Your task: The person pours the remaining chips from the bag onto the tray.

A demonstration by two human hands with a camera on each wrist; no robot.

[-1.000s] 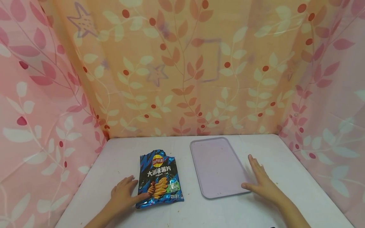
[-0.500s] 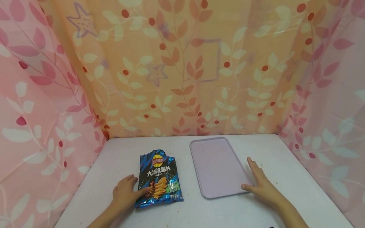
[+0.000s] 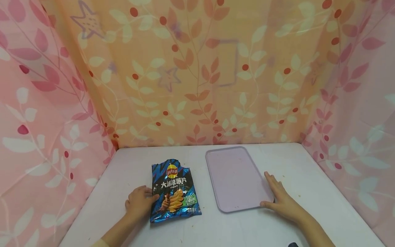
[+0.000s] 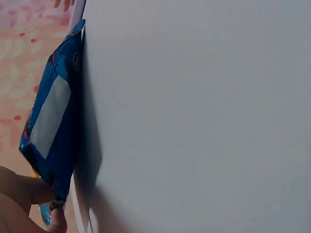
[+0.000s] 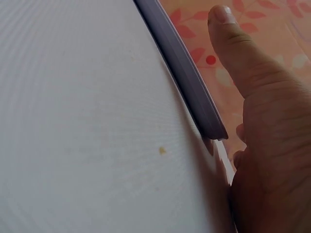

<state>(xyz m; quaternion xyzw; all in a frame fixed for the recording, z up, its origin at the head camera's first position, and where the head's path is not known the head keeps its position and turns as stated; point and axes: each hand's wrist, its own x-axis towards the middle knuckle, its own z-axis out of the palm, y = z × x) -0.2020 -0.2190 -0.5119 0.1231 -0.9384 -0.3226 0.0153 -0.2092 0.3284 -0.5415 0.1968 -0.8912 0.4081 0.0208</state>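
Note:
A blue and black bag of potato chips [image 3: 175, 185] lies face up on the left half of the white table. My left hand [image 3: 140, 204] pinches its left edge between thumb and fingers; the left wrist view shows the pinched edge of the bag [image 4: 60, 131] raised off the tabletop, with a shadow under it. To the right is a flat lilac tray [image 3: 232, 181] with small crumbs on it. Beside the tray's right edge my right hand [image 3: 282, 200] is spread, thumb near the lower right corner. In the right wrist view its straight thumb stands beside the tray rim [image 5: 182, 68].
Crumbs dot the white table [image 3: 203, 230], one of them a yellowish crumb [image 5: 162, 150] near the right hand. Patterned curtains [image 3: 197, 85] enclose the back and both sides. A small dark object [image 3: 292, 244] shows at the bottom edge of the head view.
The left hand's thumb and fingers have closed on the bag's left edge, and the bag has shifted slightly right and up. The right hand has moved a little closer to the tray.

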